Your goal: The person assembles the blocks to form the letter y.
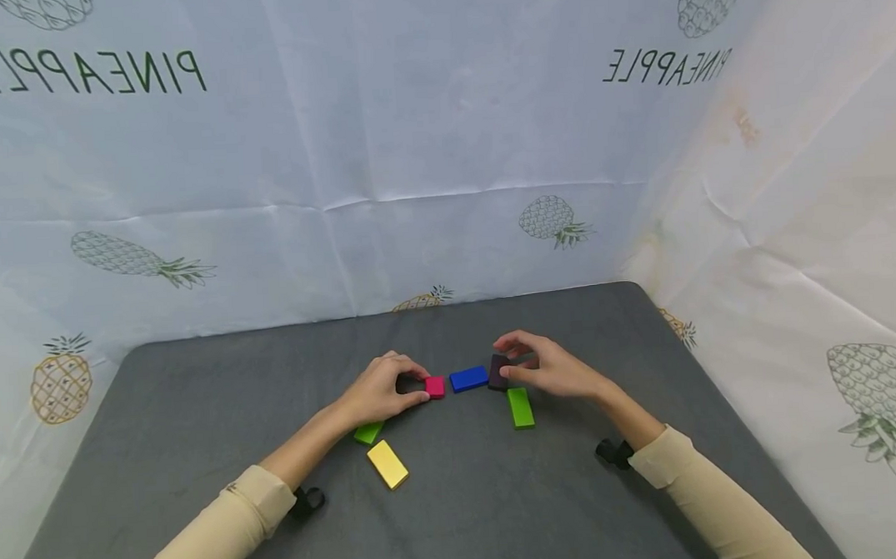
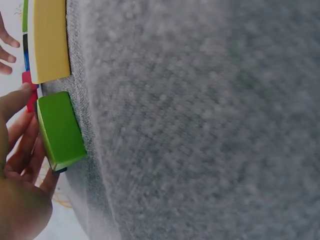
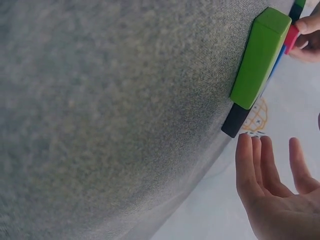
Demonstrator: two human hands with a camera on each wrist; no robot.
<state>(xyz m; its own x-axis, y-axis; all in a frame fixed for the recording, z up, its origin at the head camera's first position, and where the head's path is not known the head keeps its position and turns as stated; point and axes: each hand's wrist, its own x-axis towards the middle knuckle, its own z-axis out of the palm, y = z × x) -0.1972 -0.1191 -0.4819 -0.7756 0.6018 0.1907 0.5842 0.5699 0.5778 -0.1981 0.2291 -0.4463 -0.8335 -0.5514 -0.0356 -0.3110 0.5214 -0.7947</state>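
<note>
My left hand [image 1: 381, 388] pinches a small red block [image 1: 435, 387] between thumb and fingers. Just right of it a blue block [image 1: 469, 379] lies flat, followed by a dark, nearly black block [image 1: 499, 371]. Beside that dark block is my right hand [image 1: 545, 365]; in the right wrist view its fingers [image 3: 243, 162] are spread and apart from the dark block [image 3: 235, 120]. A green block [image 1: 521, 408] lies in front of the dark one. Under my left wrist another green block [image 1: 369, 433] is partly hidden, with a yellow block [image 1: 388, 464] nearer me.
All the blocks lie on a grey cloth-covered table [image 1: 458, 512]. A white curtain [image 1: 412, 148] printed with pineapples hangs behind the table's far edge and along its right side. Black straps [image 1: 615, 453] show at both wrists. A dark piece [image 2: 61, 170] peeks from behind the left green block.
</note>
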